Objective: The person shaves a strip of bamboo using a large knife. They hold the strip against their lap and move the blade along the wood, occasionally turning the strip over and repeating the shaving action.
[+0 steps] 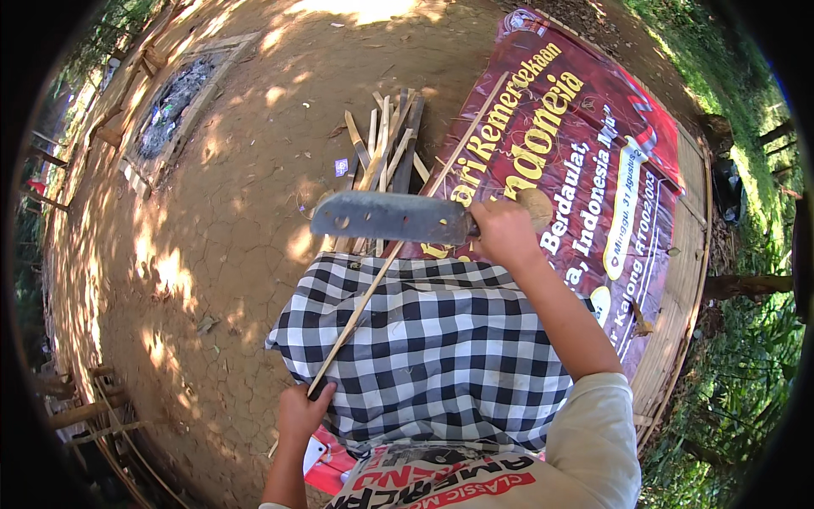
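My right hand (506,234) is closed round the handle of a broad-bladed cleaver (381,218). Its dark blade, pierced by several holes, points left above the near edge of my lap cloth. In my closed left hand (303,413) is a long, thin bamboo strip (356,316), low at the left side of my lap. The strip slants up and right over the black-and-white checked cloth (449,339), passes behind the blade and stretches on over the red banner. The blade hides part of it, so I cannot tell whether the two touch.
A heap of split bamboo pieces (386,144) lies on bare earth ahead. To the right, a printed red banner (543,127) covers a bamboo platform (674,280). An ash-filled pit (176,106) with a raised rim lies far left. Something white (315,452) shows beside my left forearm.
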Demonstrator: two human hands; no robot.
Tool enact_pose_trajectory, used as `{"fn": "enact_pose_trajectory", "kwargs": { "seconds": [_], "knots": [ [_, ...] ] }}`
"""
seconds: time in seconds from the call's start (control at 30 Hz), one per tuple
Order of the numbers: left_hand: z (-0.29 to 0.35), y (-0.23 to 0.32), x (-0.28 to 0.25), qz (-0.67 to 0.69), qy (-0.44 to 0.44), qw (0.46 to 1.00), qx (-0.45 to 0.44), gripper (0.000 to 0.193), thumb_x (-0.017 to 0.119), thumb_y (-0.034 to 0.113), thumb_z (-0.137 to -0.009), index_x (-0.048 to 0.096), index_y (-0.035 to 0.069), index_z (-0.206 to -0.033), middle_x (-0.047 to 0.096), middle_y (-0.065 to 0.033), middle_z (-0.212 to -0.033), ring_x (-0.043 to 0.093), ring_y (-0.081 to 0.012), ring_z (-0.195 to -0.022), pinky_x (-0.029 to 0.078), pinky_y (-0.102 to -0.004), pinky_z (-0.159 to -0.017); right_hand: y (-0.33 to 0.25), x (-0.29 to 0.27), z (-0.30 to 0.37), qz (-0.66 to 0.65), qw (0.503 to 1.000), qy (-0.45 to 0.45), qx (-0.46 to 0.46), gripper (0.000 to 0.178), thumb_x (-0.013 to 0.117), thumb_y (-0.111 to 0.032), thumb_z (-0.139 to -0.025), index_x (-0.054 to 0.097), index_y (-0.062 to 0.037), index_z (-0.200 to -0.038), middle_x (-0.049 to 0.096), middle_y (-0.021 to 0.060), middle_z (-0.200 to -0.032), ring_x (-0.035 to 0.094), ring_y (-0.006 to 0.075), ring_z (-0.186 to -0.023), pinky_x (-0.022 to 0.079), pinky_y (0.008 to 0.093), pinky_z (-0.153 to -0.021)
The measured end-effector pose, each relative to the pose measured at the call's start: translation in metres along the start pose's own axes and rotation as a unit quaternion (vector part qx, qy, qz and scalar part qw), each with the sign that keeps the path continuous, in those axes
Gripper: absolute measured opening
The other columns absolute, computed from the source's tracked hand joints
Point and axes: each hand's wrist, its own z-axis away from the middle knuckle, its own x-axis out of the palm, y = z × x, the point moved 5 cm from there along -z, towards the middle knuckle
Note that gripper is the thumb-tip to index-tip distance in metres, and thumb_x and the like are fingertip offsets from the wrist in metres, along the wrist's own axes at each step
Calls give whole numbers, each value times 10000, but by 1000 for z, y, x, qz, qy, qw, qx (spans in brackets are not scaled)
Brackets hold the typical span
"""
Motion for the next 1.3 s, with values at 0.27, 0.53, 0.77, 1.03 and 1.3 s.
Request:
{"fn": "enact_pose_trajectory", "kwargs": {
  "seconds": [0.27,0.53,0.77,1.03,1.3],
  "knots": [
    [-7,-7,4,36,-17,999,-2,572,765,425,-750,607,-112,-631,527,-259,-518,572,-366,-469,437,-436,-491,60,-22,0,15,978,33,207,213,680,-125,-698,573,-38,-860,660,176,-753,666,359,-707,519,471,-628],
    [-5,-18,9,74,-25,997,-1,560,773,406,-744,587,-110,-628,503,-219,-493,515,-281,-433,410,-418,-470,14,-14,-4,8,998,38,53,285,705,-96,-605,570,-46,-851,633,123,-750,645,333,-695,513,426,-632],
    [-7,-12,3,65,-47,997,2,568,778,416,-735,583,-106,-627,509,-201,-496,507,-248,-443,408,-411,-471,106,-27,-30,66,968,39,238,192,658,-110,-707,598,-30,-872,679,163,-773,682,346,-745,542,450,-677],
    [-8,-19,7,77,-55,995,-13,555,781,404,-749,581,-97,-615,481,-144,-471,448,-183,-445,388,-396,-456,61,-33,-29,29,989,42,140,236,655,-107,-698,586,-17,-905,659,172,-773,676,344,-732,548,440,-677],
    [-6,-7,1,46,-41,998,-10,560,766,422,-759,615,-106,-646,545,-201,-509,573,-281,-470,452,-421,-511,106,-37,-48,75,989,88,96,268,665,-114,-667,609,-54,-922,660,144,-773,664,349,-733,532,450,-666]
  ]
}}
